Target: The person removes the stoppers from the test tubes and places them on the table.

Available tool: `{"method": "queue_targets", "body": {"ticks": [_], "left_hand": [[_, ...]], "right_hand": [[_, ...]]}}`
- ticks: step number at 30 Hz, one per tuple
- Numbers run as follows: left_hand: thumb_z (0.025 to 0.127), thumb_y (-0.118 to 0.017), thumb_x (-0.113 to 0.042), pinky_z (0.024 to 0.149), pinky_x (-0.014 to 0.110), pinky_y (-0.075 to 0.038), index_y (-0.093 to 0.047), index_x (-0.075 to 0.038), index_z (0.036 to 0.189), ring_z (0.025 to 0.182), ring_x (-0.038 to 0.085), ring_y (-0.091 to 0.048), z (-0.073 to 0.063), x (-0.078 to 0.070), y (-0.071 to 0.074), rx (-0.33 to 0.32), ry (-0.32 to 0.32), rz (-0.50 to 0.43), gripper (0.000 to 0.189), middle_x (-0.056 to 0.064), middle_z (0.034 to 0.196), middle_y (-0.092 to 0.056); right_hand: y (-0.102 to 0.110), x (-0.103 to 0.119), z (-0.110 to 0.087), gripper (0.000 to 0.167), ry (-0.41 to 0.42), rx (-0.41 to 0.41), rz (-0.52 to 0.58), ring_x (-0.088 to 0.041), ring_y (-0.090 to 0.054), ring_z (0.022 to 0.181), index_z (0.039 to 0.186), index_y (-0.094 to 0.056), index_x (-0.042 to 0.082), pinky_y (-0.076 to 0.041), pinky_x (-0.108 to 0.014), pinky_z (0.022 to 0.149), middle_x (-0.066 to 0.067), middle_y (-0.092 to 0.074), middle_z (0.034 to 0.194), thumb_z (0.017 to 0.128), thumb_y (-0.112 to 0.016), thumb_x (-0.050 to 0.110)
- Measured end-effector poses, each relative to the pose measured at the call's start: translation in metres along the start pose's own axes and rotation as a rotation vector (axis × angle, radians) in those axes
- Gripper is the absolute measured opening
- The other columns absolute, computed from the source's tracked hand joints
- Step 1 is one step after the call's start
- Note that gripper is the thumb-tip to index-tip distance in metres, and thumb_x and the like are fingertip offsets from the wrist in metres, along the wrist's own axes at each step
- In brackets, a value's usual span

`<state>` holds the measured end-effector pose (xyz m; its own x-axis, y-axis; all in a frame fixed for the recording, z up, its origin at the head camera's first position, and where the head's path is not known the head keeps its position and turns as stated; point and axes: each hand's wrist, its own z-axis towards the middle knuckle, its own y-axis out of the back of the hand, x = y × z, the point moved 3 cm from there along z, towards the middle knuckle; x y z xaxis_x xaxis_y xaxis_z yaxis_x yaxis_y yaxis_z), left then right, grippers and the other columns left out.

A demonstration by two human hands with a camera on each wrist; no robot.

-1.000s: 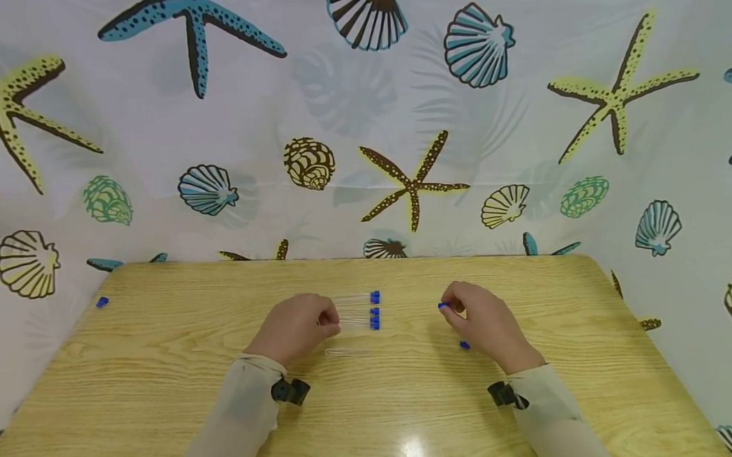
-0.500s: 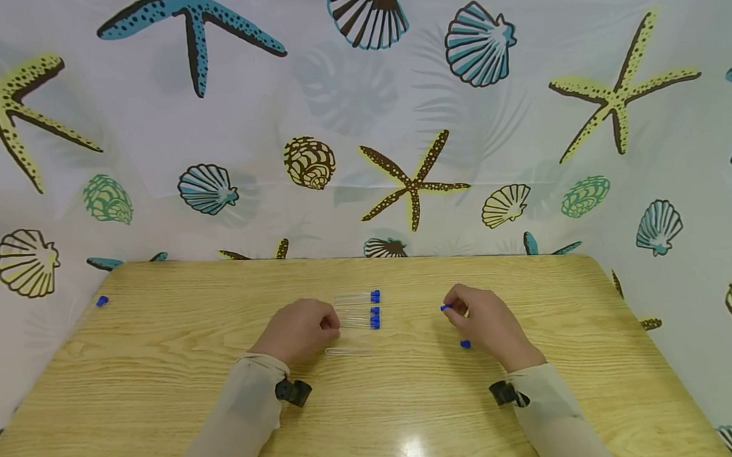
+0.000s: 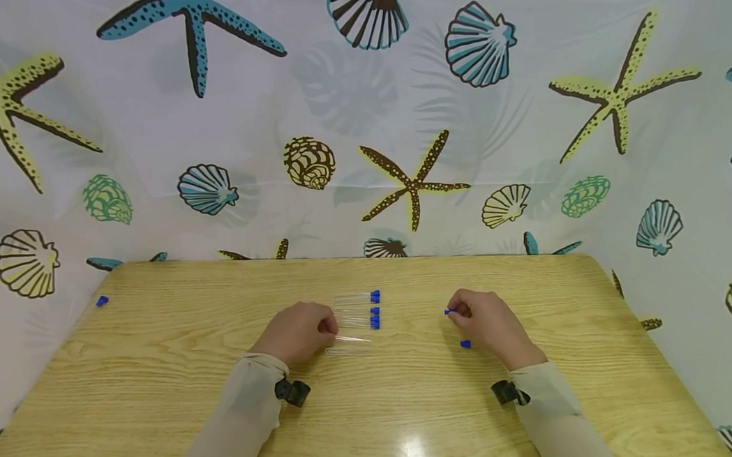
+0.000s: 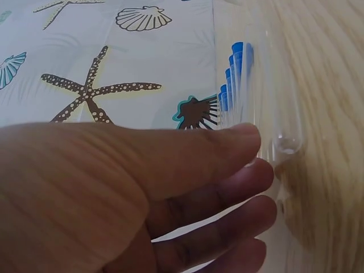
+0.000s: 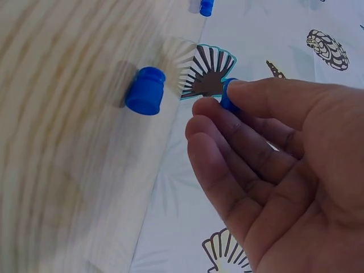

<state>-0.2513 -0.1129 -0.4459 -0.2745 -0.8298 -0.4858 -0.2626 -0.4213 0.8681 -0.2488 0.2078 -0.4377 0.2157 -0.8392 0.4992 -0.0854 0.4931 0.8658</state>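
My left hand [image 3: 298, 330] pinches a clear test tube [image 3: 354, 339] near its left end between thumb and fingers; the tube points right, a little above the table. Just in front of it lies another uncapped test tube [image 3: 348, 352], whose rounded end shows in the left wrist view. Behind are several test tubes with blue stoppers [image 3: 376, 322], side by side. My right hand [image 3: 488, 322] pinches a blue stopper [image 5: 227, 98] between thumb and index finger, mostly covered by the fingertips. Beside that hand a loose blue stopper [image 5: 145, 91] lies on the table.
The wooden table [image 3: 402, 408] ends at a patterned curtain [image 3: 258, 109] behind and at the sides. At the far left edge sits another small blue piece [image 3: 102, 300], probably stoppers. Each sleeve bears a black wrist device [image 3: 293, 392].
The left hand's tube has come into view, uncapped end to the right. My right hand, with the stopper, has shifted slightly right and nearer to me.
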Motion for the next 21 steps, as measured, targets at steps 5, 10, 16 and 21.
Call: {"method": "queue_targets", "body": {"ticks": [5,10,16,21], "left_hand": [[0.095,-0.074,-0.012,0.076,0.037,-0.052,-0.074,-0.019,0.089,0.076,0.014,-0.057,0.0012,0.0025,-0.0012,0.005,0.009,0.006,0.009,-0.006,0.087,-0.068],[0.095,-0.072,-0.010,0.075,0.037,-0.052,-0.077,-0.019,0.088,0.075,0.014,-0.056,0.0019,0.0048,-0.0022,0.020,0.009,-0.007,0.012,-0.007,0.087,-0.069],[0.095,-0.073,-0.010,0.075,0.037,-0.053,-0.079,-0.020,0.088,0.076,0.014,-0.057,0.0014,0.0045,-0.0023,0.028,0.007,-0.019,0.013,-0.007,0.089,-0.071],[0.095,-0.074,-0.011,0.076,0.038,-0.054,-0.079,-0.019,0.089,0.077,0.013,-0.058,0.0014,0.0040,-0.0033,0.030,0.012,-0.020,0.011,-0.007,0.089,-0.071]], "right_hand": [[-0.0007,-0.0017,0.0003,0.004,-0.006,0.019,-0.022,-0.011,-0.064,0.080,0.101,-0.073,0.012,-0.056,-0.037,0.077,0.005,-0.070,0.090,0.098,-0.073,0.015],[-0.0013,-0.0039,0.0006,0.004,-0.003,0.025,-0.034,-0.010,-0.064,0.081,0.100,-0.074,0.013,-0.056,-0.037,0.078,0.005,-0.070,0.090,0.098,-0.074,0.017],[-0.0019,-0.0055,0.0006,0.004,-0.002,0.027,-0.046,-0.011,-0.064,0.082,0.099,-0.074,0.013,-0.056,-0.038,0.079,0.005,-0.070,0.091,0.098,-0.074,0.017],[-0.0030,-0.0084,0.0008,0.004,-0.017,0.048,-0.060,-0.012,-0.064,0.083,0.101,-0.074,0.015,-0.056,-0.038,0.079,0.004,-0.071,0.093,0.098,-0.074,0.017]]}}
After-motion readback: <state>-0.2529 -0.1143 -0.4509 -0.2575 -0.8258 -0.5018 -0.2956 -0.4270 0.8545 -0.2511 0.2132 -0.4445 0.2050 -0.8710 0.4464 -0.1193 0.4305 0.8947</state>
